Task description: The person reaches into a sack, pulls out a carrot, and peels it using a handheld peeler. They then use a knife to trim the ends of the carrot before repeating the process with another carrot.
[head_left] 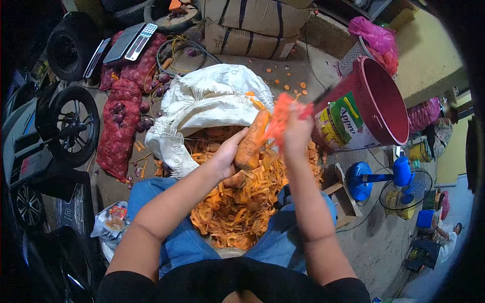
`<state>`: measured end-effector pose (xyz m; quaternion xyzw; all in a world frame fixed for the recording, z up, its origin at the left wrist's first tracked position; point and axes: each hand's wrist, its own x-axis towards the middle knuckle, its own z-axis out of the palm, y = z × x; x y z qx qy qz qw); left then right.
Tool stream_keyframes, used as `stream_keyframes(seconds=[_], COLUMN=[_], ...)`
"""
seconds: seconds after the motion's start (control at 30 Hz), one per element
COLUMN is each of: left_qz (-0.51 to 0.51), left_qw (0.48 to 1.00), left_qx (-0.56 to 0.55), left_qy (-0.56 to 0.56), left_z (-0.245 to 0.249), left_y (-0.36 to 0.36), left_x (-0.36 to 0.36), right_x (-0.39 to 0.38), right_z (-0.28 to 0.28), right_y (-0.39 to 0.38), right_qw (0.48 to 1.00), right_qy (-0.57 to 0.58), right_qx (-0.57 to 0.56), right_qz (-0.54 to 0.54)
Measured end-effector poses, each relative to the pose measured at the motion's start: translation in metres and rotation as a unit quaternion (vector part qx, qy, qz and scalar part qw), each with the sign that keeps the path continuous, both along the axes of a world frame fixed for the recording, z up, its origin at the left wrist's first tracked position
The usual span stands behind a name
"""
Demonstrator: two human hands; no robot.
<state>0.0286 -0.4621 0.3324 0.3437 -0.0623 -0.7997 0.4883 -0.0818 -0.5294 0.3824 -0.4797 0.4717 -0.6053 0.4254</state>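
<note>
My left hand point(226, 157) is closed around the thick lower end of a carrot point(248, 151), which points up and away, partly peeled, with darker skin near the grip. My right hand point(298, 132) is closed on a red peeler point(281, 117), smeared by motion, close to the carrot's right side. A dark blurred piece sticks out beyond that fist. Beneath both hands lies a heap of orange carrot peelings point(237, 214) between my knees. Just beyond, a white woven sack point(217, 96) gapes open, with carrots visible in its mouth.
A red bucket point(361, 76) stands at the right, beside a blue fan point(401, 174). Red net bags of onions point(118, 129), a scale point(132, 43) and wheels point(73, 126) are at left. Cardboard boxes point(252, 38) stand behind. Another person point(449, 240) is at far right.
</note>
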Motion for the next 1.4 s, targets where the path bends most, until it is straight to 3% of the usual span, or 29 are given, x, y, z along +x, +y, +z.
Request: stream_keyframes(seconds=[0.07, 0.17, 0.2, 0.27, 0.33, 0.4, 0.43, 0.5, 0.57, 0.63, 0.7, 0.73, 0.83, 0.9, 0.97, 1.0, 1.07, 1.13, 1.2, 1.27, 1.3, 1.4], left_qz=[0.007, 0.033, -0.023, -0.105, -0.128, -0.16, -0.16, -0.103, -0.06, -0.036, -0.005, -0.019, -0.088, -0.19, -0.196, -0.185, -0.149, -0.107, -0.062, -0.03, 0.001, -0.079], left_qw=[1.0, 0.998, 0.996, 0.988, 0.983, 0.976, 0.975, 0.989, 0.996, 0.998, 1.0, 0.999, 0.991, 0.967, 0.97, 0.975, 0.981, 0.986, 0.987, 0.99, 0.99, 0.97], left_qx=[-0.001, -0.002, -0.008, -0.034, -0.031, -0.027, -0.027, 0.011, -0.008, 0.035, 0.021, 0.008, -0.014, -0.015, -0.028, -0.022, -0.021, -0.017, 0.021, -0.008, -0.037, -0.07], left_qy=[0.016, -0.045, -0.087, -0.107, -0.125, -0.148, -0.149, -0.105, -0.071, -0.027, 0.003, -0.037, -0.1, -0.169, -0.139, -0.121, -0.119, -0.128, -0.145, -0.14, -0.135, -0.217], left_z=[-0.005, -0.004, -0.001, 0.014, 0.021, 0.021, 0.021, 0.02, 0.016, 0.013, -0.001, -0.002, 0.003, 0.024, 0.02, 0.019, 0.016, 0.005, -0.002, -0.001, 0.0, 0.007], left_y=[0.0, 0.003, 0.004, 0.011, 0.014, 0.014, 0.012, 0.008, 0.004, -0.001, -0.003, -0.002, 0.001, 0.008, 0.011, 0.012, 0.007, -0.001, -0.006, -0.006, -0.006, 0.002], left_x=[-0.003, -0.007, -0.006, -0.004, -0.005, -0.004, -0.003, -0.002, 0.0, 0.003, -0.002, -0.003, 0.0, -0.004, -0.006, -0.005, -0.003, 0.0, 0.002, -0.003, -0.004, -0.006], right_x=[0.011, 0.012, 0.008, -0.011, -0.057, -0.079, -0.073, -0.047, -0.02, 0.002, 0.013, 0.014, -0.002, -0.026, -0.062, -0.061, -0.055, -0.025, 0.0, 0.016, 0.015, 0.003], right_z=[-0.023, -0.027, -0.021, -0.034, -0.091, -0.073, -0.058, -0.024, -0.006, -0.029, -0.02, -0.017, -0.034, -0.024, -0.054, -0.051, -0.031, -0.017, -0.017, -0.024, -0.026, -0.032], right_y=[0.016, 0.016, 0.014, -0.019, -0.083, -0.085, -0.078, -0.054, -0.02, 0.002, 0.022, 0.026, -0.004, -0.035, -0.069, -0.067, -0.058, -0.031, 0.003, 0.027, 0.025, -0.003], right_qw=[0.993, 0.987, 0.985, 0.986, 0.983, 0.958, 0.958, 0.977, 0.987, 0.993, 0.99, 0.985, 0.987, 0.971, 0.964, 0.964, 0.974, 0.994, 0.994, 0.982, 0.982, 0.978], right_qy=[0.106, 0.149, 0.169, 0.149, 0.019, 0.099, 0.098, -0.097, -0.046, 0.114, 0.137, 0.159, 0.153, 0.174, 0.139, 0.139, 0.01, -0.045, 0.106, 0.177, 0.177, 0.191], right_qx=[-0.013, -0.046, 0.006, 0.007, 0.046, 0.094, 0.095, 0.111, 0.143, 0.01, -0.027, -0.064, -0.03, 0.062, 0.06, 0.062, 0.127, 0.057, -0.023, -0.041, -0.041, -0.071], right_qz=[0.05, 0.033, 0.023, -0.077, -0.175, -0.253, -0.253, -0.155, -0.052, 0.0, 0.018, 0.035, -0.022, -0.151, -0.22, -0.22, -0.186, -0.077, 0.006, 0.046, 0.046, -0.044])
